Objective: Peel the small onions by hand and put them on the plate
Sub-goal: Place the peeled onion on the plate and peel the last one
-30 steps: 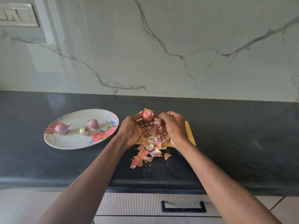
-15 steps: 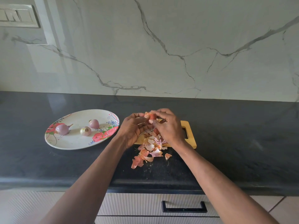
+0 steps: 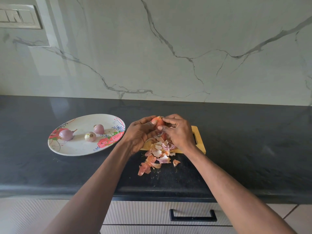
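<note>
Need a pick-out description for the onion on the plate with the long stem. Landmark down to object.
Start at the white floral plate on the dark countertop, left of both hands. Three peeled onions lie on it; take the leftmost onion, near the rose print at the plate's left rim. It is the largest and purplish, and unlike the other two it has a thin stem pointing right.

Left hand (image 3: 137, 134) and right hand (image 3: 179, 132) gripping small onion (image 3: 157, 121) above peel pile (image 3: 157, 154), three peeled onions (image 3: 90, 136) on plate (image 3: 76, 149)
</note>
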